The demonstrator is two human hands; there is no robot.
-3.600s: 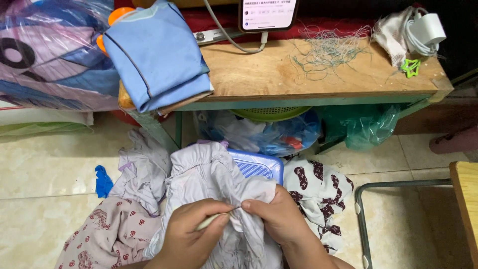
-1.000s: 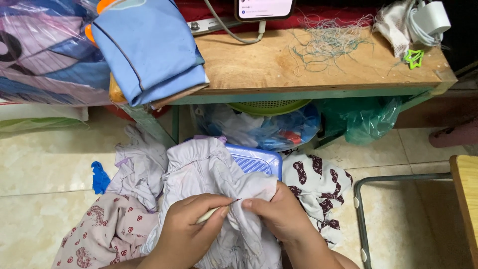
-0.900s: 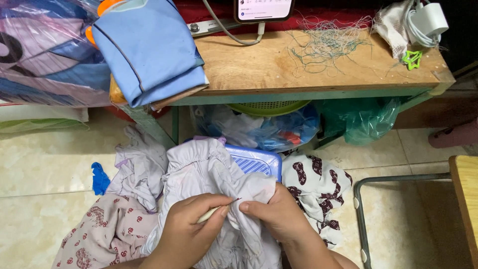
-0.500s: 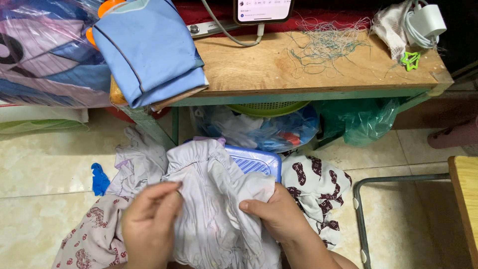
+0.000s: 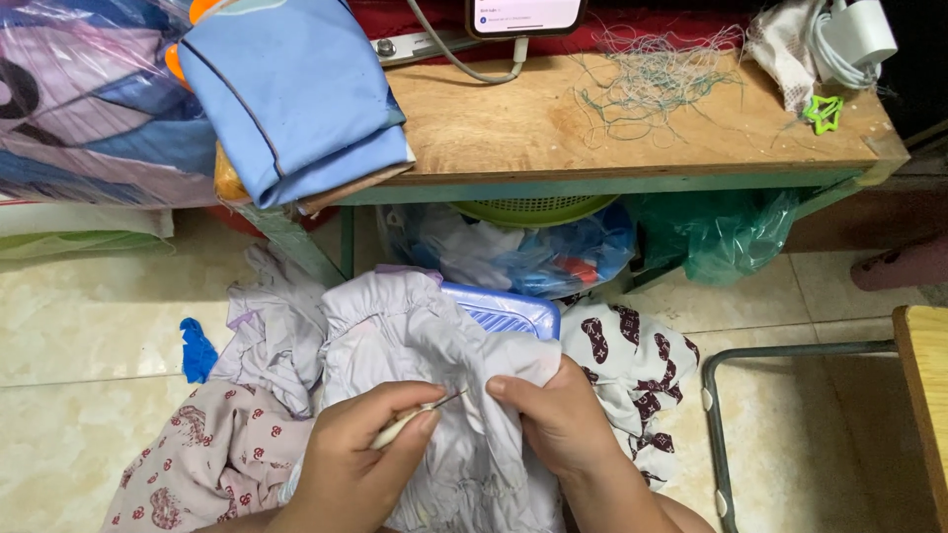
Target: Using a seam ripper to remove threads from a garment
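Pinching a pale-handled seam ripper (image 5: 407,422) in the left hand (image 5: 360,464) while the right hand (image 5: 558,419) grips the lilac garment (image 5: 415,336) over the floor, a slip could snag its fabric.

Lilac garment (image 5: 415,336); blue folded cloth (image 5: 296,94); green star (image 5: 823,112).

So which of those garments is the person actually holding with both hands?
The pale lilac garment, gripped by the left hand and right hand.
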